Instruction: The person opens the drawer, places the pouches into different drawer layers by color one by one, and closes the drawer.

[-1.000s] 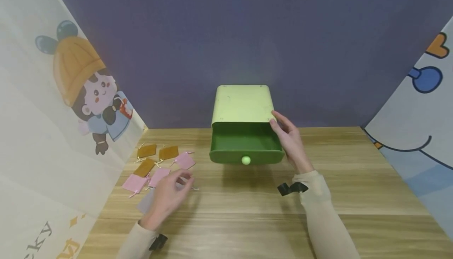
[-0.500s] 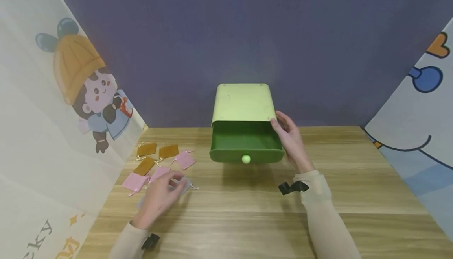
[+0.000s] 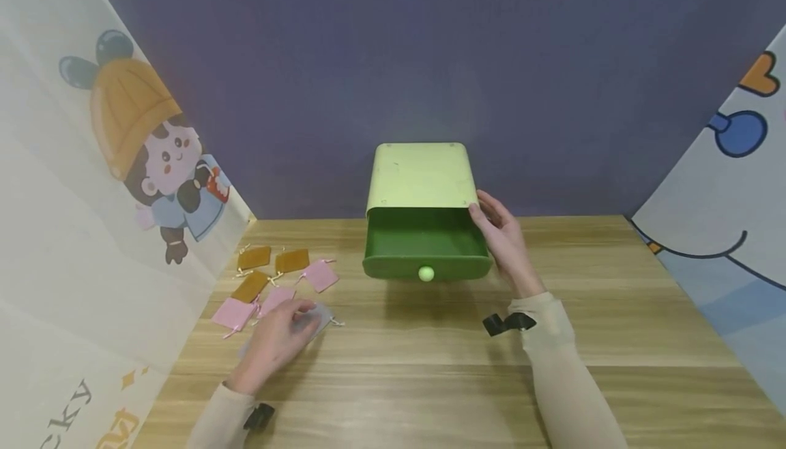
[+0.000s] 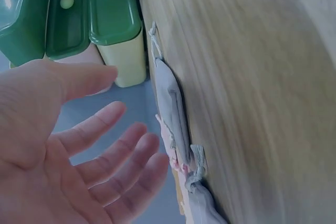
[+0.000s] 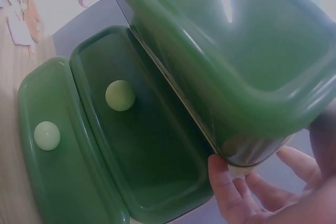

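Observation:
A three-drawer storage box with a pale yellow-green casing (image 3: 421, 175) stands at the back, its green top drawer (image 3: 426, 267) pulled out. Nothing shows inside the visible part of that drawer. My right hand (image 3: 505, 243) rests against the casing's right side, thumb at the front upper corner; in the right wrist view its fingertips (image 5: 223, 179) touch the casing beside the drawer. To the left, my left hand (image 3: 276, 336) hovers loosely over a grey drawstring pouch (image 4: 170, 106), partly covering it in the head view. Its fingers are apart and hold nothing. Another grey pouch (image 4: 203, 203) lies behind it.
Beyond the left hand lie pink pouches (image 3: 321, 276) and mustard-brown pouches (image 3: 291, 261), all with drawstrings. Two lower green drawers (image 5: 157, 140) are pushed in. A dark blue wall (image 3: 552, 94) closes the back of the wooden table (image 3: 442, 374).
My left hand has moved left and slightly down, uncovering more of the grey pouch's right end. The right hand's index finger has slid from the top corner to the casing's side.

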Tool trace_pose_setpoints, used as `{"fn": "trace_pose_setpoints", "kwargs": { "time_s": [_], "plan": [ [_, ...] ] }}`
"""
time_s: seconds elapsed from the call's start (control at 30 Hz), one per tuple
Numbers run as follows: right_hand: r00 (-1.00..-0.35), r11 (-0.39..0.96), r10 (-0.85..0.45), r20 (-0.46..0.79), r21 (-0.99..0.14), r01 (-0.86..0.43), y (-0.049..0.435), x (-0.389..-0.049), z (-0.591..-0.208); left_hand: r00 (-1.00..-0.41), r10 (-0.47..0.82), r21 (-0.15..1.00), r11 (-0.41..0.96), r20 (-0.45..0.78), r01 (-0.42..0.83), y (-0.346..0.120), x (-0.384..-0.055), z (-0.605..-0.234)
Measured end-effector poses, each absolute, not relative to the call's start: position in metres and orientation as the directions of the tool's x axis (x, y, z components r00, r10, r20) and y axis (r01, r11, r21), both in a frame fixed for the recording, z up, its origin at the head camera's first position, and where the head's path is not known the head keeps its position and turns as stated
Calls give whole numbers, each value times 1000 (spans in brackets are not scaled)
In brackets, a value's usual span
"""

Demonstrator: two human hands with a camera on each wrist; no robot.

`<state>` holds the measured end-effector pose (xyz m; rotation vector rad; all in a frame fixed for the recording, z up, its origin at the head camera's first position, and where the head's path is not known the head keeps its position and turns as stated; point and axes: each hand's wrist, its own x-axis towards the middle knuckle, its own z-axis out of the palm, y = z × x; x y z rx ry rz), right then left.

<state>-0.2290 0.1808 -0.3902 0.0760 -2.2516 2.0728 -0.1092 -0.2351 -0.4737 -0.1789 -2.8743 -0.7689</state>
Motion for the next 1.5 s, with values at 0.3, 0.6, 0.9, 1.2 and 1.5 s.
{"fn": "trace_pose_setpoints", "kwargs": {
  "time_s": [0.3, 0.6, 0.9, 1.2, 1.5],
  "plan": [
    [-996, 92, 23, 85, -992, -83, 183, -225, -389, -993, 107, 485, 867, 47, 116, -239, -107, -477],
    [-996, 96, 21, 91, -991, -88, 183, -225, -390, -988, 152, 409, 900, 31, 151, -238, -106, -475],
    [-996, 111, 17, 83, -991, -80, 182, -223, -390, -987, 159, 387, 909, 28, 158, -238, -107, -473],
    [-997, 112, 21, 80, -991, -77, 182, -223, -389, -985, 167, 403, 900, 37, 168, -238, -109, -472],
    [-997, 108, 24, 78, -991, -75, 181, -225, -388, -982, 179, 407, 894, 57, 187, -238, -111, -472]
  ]
}}
